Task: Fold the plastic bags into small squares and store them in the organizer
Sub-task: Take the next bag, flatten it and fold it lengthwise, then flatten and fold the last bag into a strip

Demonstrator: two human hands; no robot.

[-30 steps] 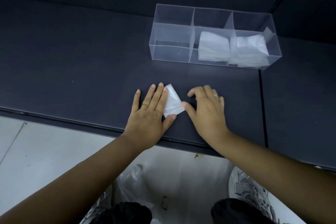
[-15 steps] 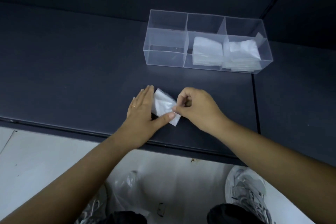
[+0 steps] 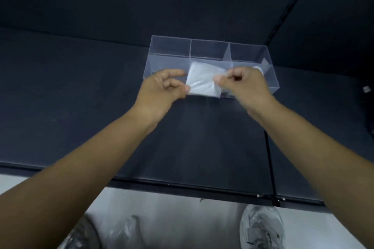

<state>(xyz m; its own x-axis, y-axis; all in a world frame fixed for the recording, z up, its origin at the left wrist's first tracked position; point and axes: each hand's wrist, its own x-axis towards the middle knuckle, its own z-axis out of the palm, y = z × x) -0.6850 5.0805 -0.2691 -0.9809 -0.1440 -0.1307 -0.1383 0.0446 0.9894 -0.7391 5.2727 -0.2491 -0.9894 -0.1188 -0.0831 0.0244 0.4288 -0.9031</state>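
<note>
One folded bag point(image 3: 203, 81) between left hand point(image 3: 159, 89) and right hand point(image 3: 247, 85); one organizer point(image 3: 169, 54).

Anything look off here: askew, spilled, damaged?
Nothing stands out. The left hand and right hand pinch the folded bag by opposite edges, near the clear organizer, which sits upright and looks intact. A crumpled plastic bag lies on the floor, blurred.
</note>
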